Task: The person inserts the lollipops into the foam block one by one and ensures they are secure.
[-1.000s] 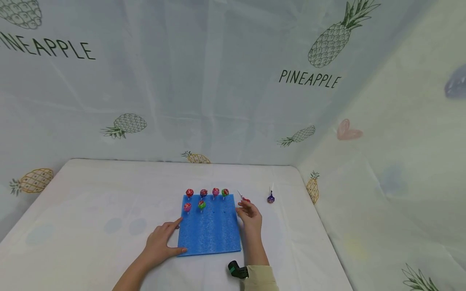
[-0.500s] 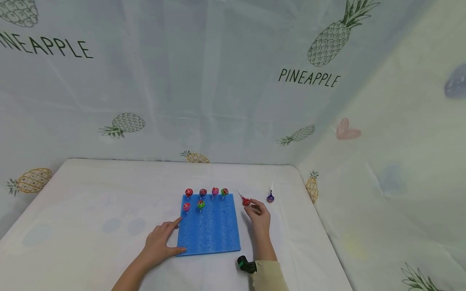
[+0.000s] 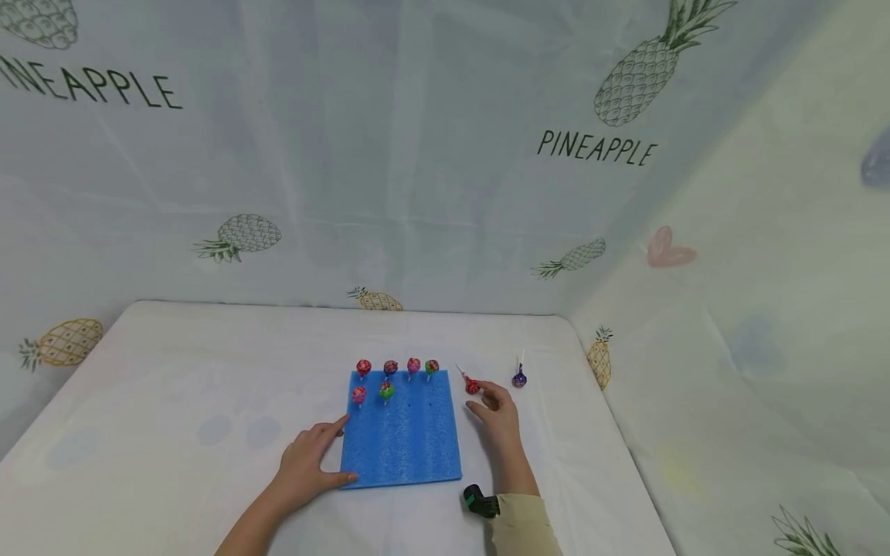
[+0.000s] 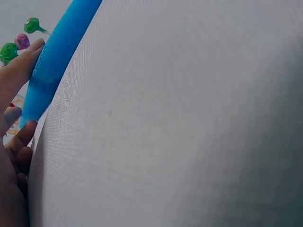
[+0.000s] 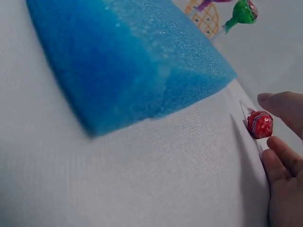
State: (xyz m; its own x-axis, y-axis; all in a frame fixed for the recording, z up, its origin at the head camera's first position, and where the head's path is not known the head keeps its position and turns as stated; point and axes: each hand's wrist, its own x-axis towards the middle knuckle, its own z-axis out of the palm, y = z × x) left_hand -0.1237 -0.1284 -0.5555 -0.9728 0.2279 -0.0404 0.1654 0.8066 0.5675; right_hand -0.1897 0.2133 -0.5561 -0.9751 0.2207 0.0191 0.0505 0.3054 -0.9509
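Note:
A blue foam board [image 3: 401,440] lies on the table with several wrapped lollipops standing in it by their sticks, among them a red lollipop [image 3: 364,367] and a green lollipop [image 3: 386,391]. My left hand [image 3: 306,463] rests at the board's left side, the index finger along the left edge and the thumb at the near left corner. To the right of the board, a red lollipop [image 5: 260,124] lies on the table, its stick slanting up and left. My right hand [image 3: 499,417] is right at its candy head, thumb and fingers spread apart around it.
A purple lollipop [image 3: 519,379] lies farther right, with white sticks pointing away behind it. Small holes show in the board's right part. A white cloth covers the table [image 3: 208,371], and a pineapple-print curtain [image 3: 431,154] hangs behind.
My right hand has moved right from the board's edge to the right side of the loose red lollipop, and its fingers have parted a little more. The left hand has kept its place.

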